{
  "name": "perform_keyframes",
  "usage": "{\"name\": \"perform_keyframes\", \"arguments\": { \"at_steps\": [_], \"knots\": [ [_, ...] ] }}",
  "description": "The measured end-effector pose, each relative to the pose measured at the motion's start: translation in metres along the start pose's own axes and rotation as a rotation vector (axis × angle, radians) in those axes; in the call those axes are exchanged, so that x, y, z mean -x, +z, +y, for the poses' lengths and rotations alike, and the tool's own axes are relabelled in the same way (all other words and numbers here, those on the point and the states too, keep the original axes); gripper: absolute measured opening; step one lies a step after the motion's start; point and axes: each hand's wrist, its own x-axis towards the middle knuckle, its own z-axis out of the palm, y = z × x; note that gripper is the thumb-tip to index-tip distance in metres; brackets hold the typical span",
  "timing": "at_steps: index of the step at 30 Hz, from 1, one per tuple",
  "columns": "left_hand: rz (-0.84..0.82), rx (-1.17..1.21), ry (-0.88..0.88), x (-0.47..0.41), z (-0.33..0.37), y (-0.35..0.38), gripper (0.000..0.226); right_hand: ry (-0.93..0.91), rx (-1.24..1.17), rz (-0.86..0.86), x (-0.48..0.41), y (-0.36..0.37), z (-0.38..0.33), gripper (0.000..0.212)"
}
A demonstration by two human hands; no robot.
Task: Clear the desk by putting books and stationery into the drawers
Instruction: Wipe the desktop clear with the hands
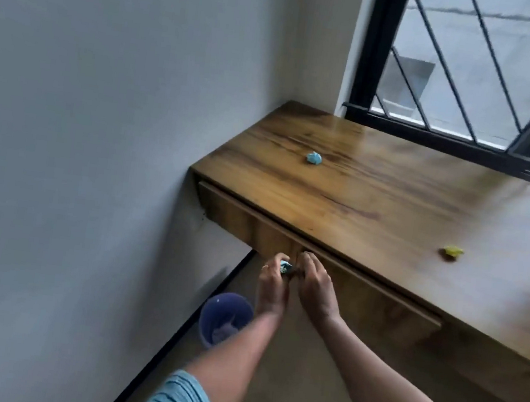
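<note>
A wooden desk (374, 194) runs along the window, with a shut drawer front (362, 296) under its edge. My left hand (272, 285) is closed around a small crumpled blue paper ball (285, 266), held just below the drawer front. My right hand (316, 287) sits right beside it, fingers curled against the bottom edge of the drawer front. A second crumpled blue paper ball (314, 158) lies on the desk's left part. A crumpled yellow paper ball (451, 251) lies further right near the front edge.
A blue bin (225, 318) with paper inside stands on the floor by the wall, below my left arm. A grey wall closes the left side. A black barred window (472, 76) runs behind the desk.
</note>
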Motion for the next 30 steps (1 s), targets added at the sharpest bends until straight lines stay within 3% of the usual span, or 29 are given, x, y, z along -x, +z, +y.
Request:
{"name": "perform_keyframes", "arguments": {
  "at_steps": [5, 7, 10, 13, 17, 21, 23, 26, 30],
  "knots": [
    [-0.081, 0.018, -0.364, -0.007, -0.088, -0.073, 0.027, 0.025, -0.029, -0.207, 0.004, 0.083, -0.052, 0.019],
    [-0.113, -0.020, -0.435, -0.006, -0.125, -0.083, 0.024, 0.143, -0.074, -0.263, 0.007, 0.113, -0.057, 0.015],
    [-0.154, -0.020, -0.569, -0.004, -0.173, -0.080, 0.019, 0.380, -0.160, -0.319, 0.007, 0.154, -0.053, 0.029],
    [-0.182, 0.020, -0.698, -0.004, -0.211, -0.066, 0.015, 0.610, -0.258, -0.346, 0.002, 0.188, -0.042, 0.030],
    [-0.290, -0.019, -0.695, -0.009, -0.264, -0.025, 0.010, 0.659, -0.260, -0.392, -0.013, 0.248, -0.007, 0.025],
    [-0.378, -0.042, -0.761, -0.018, -0.318, 0.014, 0.033, 0.675, -0.254, -0.446, -0.030, 0.304, 0.026, 0.025],
    [-0.409, -0.039, -0.792, -0.023, -0.340, 0.035, 0.034, 0.624, -0.244, -0.484, -0.035, 0.330, 0.043, 0.027],
    [-0.378, -0.059, -0.779, -0.027, -0.370, 0.062, 0.028, 0.540, -0.198, -0.552, -0.039, 0.364, 0.064, 0.029],
    [-0.338, -0.023, -0.789, -0.026, -0.398, 0.087, 0.037, 0.582, -0.183, -0.579, -0.042, 0.396, 0.083, 0.035]
  ]
}}
